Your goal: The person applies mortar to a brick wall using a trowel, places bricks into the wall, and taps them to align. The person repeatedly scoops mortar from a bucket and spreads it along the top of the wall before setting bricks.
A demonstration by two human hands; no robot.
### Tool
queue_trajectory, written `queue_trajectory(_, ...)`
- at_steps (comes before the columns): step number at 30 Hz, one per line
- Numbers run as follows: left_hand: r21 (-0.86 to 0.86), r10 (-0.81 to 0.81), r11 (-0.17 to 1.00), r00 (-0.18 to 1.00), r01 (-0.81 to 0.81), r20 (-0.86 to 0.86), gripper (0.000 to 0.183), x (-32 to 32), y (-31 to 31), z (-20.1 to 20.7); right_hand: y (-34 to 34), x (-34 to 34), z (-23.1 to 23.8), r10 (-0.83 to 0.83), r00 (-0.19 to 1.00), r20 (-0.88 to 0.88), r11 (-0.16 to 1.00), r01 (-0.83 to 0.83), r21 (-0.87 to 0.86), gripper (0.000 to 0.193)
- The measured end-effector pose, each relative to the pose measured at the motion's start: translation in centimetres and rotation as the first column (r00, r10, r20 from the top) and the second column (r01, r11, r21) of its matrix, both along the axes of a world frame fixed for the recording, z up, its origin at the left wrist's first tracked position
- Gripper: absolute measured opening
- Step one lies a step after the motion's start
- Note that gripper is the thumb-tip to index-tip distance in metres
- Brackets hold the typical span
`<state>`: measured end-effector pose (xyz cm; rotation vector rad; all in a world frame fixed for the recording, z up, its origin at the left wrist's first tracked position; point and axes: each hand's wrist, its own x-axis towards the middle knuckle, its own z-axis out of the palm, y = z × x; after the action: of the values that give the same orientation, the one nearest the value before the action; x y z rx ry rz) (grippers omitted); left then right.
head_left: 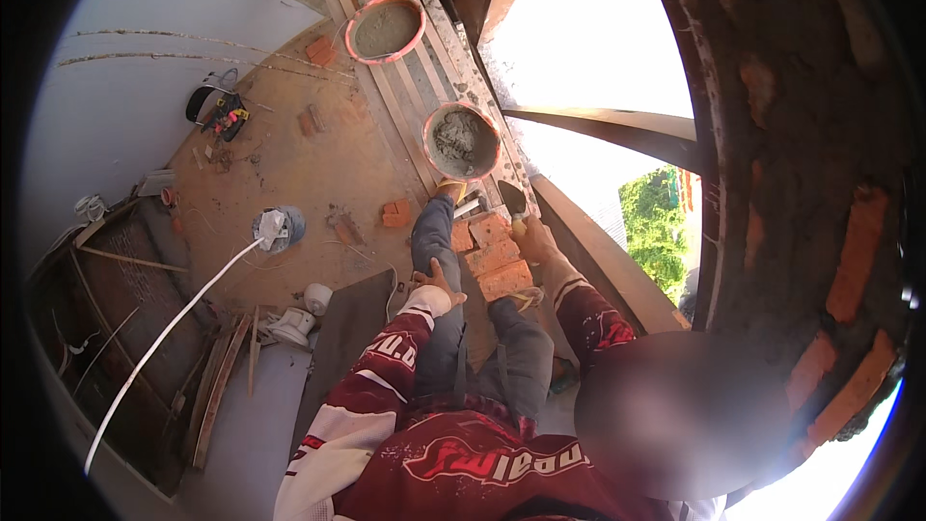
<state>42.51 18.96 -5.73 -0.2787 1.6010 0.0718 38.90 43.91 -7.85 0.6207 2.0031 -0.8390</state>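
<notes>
My right hand (pixel 535 237) is closed round the light handle of a trowel (pixel 512 197), whose dark blade points away from me toward a round tub of mortar (pixel 464 142). Empty, with its fingers apart, my left hand (pixel 439 285) hangs by my left leg. Between the two hands, orange bricks (pixel 504 279) lie piled on the planks close to my feet. The mortar in the nearer tub looks lumpy. A second orange-rimmed tub (pixel 386 29) farther off holds smoother grey mortar.
I stand on a plank scaffold (pixel 394 114) beside a wall opening. Rough brickwork (pixel 857 256) rises at my right. Down on the brown floor are a white-topped bucket (pixel 279 229), loose bricks (pixel 395 212) and a tool bag (pixel 230 120). A white hose (pixel 174 326) crosses the left side.
</notes>
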Motion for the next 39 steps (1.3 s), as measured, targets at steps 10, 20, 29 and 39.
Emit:
queue_trajectory(10,-0.088,0.177,0.980,0.984,-0.178,-0.013,0.112,-2.8,0.1,-3.8,-10.1,-16.4,-27.8,0.860,0.443,-0.253,0.508,-0.703,0.497,0.023)
queue_trajectory(20,-0.078,0.152,0.986,0.988,-0.150,0.021,0.107,-3.4,0.1,-4.2,-0.8,-8.7,-26.7,0.700,0.670,-0.246,0.706,-0.597,0.382,0.021)
queue_trajectory(29,-0.075,0.114,0.991,0.993,-0.114,0.004,0.106,-3.2,0.1,-4.5,-6.9,-6.2,-32.3,0.188,0.953,-0.240,0.973,-0.214,-0.086,0.031)
queue_trajectory(39,-0.086,0.070,0.994,0.997,-0.073,-0.029,0.108,-2.0,0.3,-4.7,-6.7,-4.8,-33.3,-0.272,0.955,0.117,0.870,0.296,-0.393,0.035)
